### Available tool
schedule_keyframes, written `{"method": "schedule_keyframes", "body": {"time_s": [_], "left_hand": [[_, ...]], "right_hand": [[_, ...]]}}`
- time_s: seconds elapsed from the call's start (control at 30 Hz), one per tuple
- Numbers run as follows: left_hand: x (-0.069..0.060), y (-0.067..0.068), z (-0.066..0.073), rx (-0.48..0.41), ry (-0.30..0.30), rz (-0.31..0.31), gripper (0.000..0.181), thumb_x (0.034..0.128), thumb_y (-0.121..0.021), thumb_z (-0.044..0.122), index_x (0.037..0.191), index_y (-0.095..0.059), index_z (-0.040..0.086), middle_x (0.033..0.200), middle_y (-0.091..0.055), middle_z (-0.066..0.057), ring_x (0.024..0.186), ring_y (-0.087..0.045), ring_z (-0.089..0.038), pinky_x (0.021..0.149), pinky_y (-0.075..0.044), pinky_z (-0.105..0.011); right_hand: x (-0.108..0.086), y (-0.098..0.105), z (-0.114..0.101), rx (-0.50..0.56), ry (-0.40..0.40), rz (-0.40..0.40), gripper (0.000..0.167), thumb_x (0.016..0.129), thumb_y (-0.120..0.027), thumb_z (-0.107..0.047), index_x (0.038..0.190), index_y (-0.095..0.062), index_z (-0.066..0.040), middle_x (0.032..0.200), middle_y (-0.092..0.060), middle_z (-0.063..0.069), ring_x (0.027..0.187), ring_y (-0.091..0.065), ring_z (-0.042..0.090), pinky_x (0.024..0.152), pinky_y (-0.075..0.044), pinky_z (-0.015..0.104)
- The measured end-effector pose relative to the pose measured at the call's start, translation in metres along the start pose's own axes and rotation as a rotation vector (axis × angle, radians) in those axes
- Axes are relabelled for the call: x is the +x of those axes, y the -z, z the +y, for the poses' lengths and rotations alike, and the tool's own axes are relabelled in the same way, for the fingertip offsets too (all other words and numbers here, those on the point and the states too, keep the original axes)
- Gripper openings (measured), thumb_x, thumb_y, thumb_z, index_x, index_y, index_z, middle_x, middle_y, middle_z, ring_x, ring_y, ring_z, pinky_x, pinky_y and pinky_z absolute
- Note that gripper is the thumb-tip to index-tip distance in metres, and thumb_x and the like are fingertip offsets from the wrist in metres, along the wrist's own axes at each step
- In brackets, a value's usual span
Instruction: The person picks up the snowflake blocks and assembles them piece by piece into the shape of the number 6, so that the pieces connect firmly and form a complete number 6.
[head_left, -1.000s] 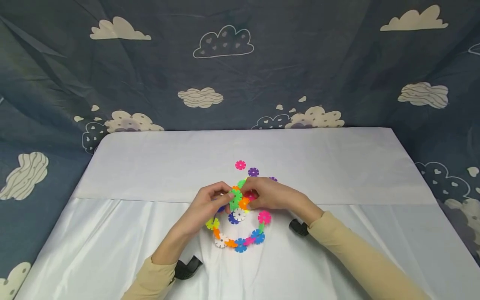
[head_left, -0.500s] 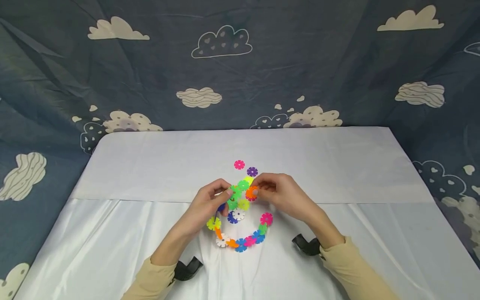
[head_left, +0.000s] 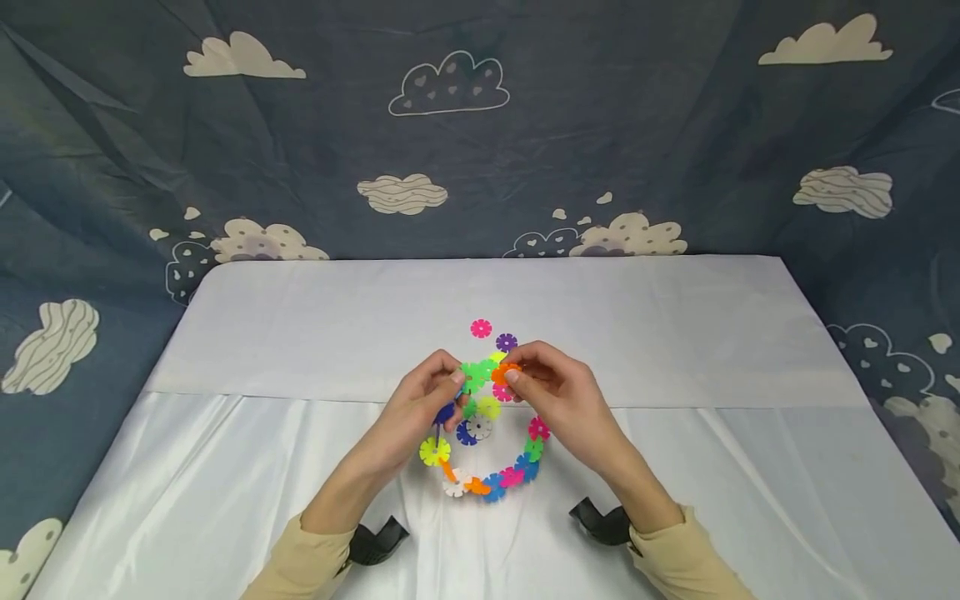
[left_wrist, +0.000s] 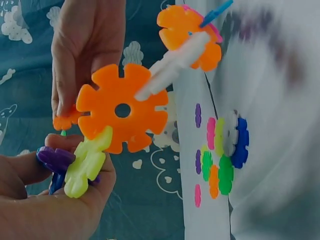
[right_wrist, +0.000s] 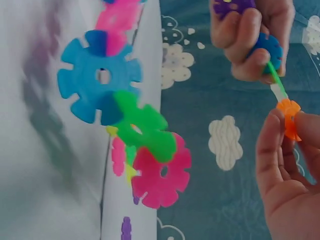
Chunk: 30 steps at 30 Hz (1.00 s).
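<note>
A chain of interlocking snowflake discs hangs in a curve between and below the hands, with a yellow disc (head_left: 435,451) at its left and a pink disc (head_left: 538,428) at its free end. My left hand (head_left: 420,400) holds the chain's upper end, gripping a blue disc (right_wrist: 269,52) with a green disc (head_left: 474,377) sticking out. Between thumb and fingers, my right hand (head_left: 562,392) pinches an orange disc (right_wrist: 290,120). That orange disc meets the edge of the green one; whether their slots are joined I cannot tell. Purple and yellow discs (left_wrist: 85,165) show by my left fingers.
Loose discs lie on the white-covered table (head_left: 300,333): a pink disc (head_left: 481,328), a purple disc (head_left: 506,342), a white disc (head_left: 478,427) and several others. A dark cloud-patterned cloth (head_left: 600,125) hangs behind. Black straps (head_left: 603,522) extend from the wrists.
My right hand has drawn back from the loose discs with an orange disc, turned it, and brought it against the green disc. The left hand has lifted slightly, and the chain has swung a little right.
</note>
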<state>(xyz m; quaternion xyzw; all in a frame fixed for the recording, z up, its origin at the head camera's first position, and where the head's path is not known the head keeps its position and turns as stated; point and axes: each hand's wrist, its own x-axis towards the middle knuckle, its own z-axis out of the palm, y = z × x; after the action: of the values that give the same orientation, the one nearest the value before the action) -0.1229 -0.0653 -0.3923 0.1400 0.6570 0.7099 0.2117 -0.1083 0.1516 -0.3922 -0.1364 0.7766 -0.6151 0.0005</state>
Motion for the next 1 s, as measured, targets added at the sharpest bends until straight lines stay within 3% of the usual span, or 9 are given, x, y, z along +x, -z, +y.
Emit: {"method": "schedule_keyframes", "body": {"time_s": [0.2, 0.37, 0.5, 0.67, 0.8, 1.0], "left_hand": [[-0.001, -0.003, 0.002, -0.033, 0.017, 0.0, 0.017, 0.1067, -0.043, 0.02, 0.107, -0.044, 0.003, 0.089, -0.048, -0.018, 0.063, -0.045, -0.018, 0.061, -0.039, -0.024], [-0.001, -0.004, 0.002, -0.043, 0.039, 0.002, 0.021, 0.1071, -0.041, 0.023, 0.107, -0.043, 0.003, 0.09, -0.048, -0.017, 0.064, -0.045, -0.018, 0.062, -0.04, -0.026], [-0.002, -0.005, 0.002, -0.048, 0.041, 0.006, 0.022, 0.1075, -0.04, 0.025, 0.107, -0.042, 0.004, 0.088, -0.048, -0.013, 0.063, -0.045, -0.018, 0.063, -0.04, -0.026], [-0.002, -0.007, 0.001, -0.053, 0.034, 0.007, 0.022, 0.1077, -0.039, 0.026, 0.105, -0.04, 0.004, 0.084, -0.047, -0.01, 0.062, -0.045, -0.018, 0.062, -0.039, -0.025], [-0.002, -0.008, 0.0, -0.049, 0.019, 0.002, 0.021, 0.1072, -0.042, 0.025, 0.103, -0.04, 0.004, 0.082, -0.047, -0.011, 0.061, -0.044, -0.017, 0.06, -0.039, -0.024], [-0.002, -0.009, -0.004, -0.056, 0.002, -0.003, 0.02, 0.1069, -0.043, 0.021, 0.1, -0.04, 0.003, 0.079, -0.047, -0.011, 0.059, -0.043, -0.017, 0.059, -0.038, -0.024]], "right_hand": [[-0.001, -0.005, 0.003, 0.005, 0.036, 0.017, 0.016, 0.093, -0.068, -0.009, 0.109, -0.066, -0.01, 0.101, -0.066, 0.004, 0.094, -0.067, 0.03, 0.08, -0.056, 0.036], [-0.001, -0.008, 0.004, -0.079, 0.104, 0.039, 0.015, 0.092, -0.069, -0.011, 0.106, -0.07, -0.013, 0.099, -0.067, -0.003, 0.092, -0.066, 0.013, 0.082, -0.055, 0.031], [-0.001, -0.01, 0.004, -0.145, 0.17, 0.087, 0.018, 0.089, -0.072, -0.009, 0.106, -0.07, -0.014, 0.099, -0.067, -0.007, 0.093, -0.065, 0.008, 0.086, -0.053, 0.029], [-0.001, -0.011, 0.002, -0.143, 0.177, 0.123, 0.016, 0.085, -0.075, -0.006, 0.099, -0.069, -0.012, 0.094, -0.067, -0.007, 0.088, -0.067, 0.009, 0.084, -0.054, 0.029], [-0.001, -0.009, -0.001, -0.108, 0.185, 0.107, 0.016, 0.083, -0.075, 0.003, 0.094, -0.068, -0.008, 0.092, -0.067, -0.002, 0.085, -0.068, 0.013, 0.079, -0.056, 0.03], [-0.002, -0.009, -0.018, -0.149, 0.24, 0.085, 0.018, 0.079, -0.074, 0.012, 0.088, -0.069, -0.002, 0.088, -0.066, 0.003, 0.078, -0.062, 0.015, 0.071, -0.054, 0.026]]}}
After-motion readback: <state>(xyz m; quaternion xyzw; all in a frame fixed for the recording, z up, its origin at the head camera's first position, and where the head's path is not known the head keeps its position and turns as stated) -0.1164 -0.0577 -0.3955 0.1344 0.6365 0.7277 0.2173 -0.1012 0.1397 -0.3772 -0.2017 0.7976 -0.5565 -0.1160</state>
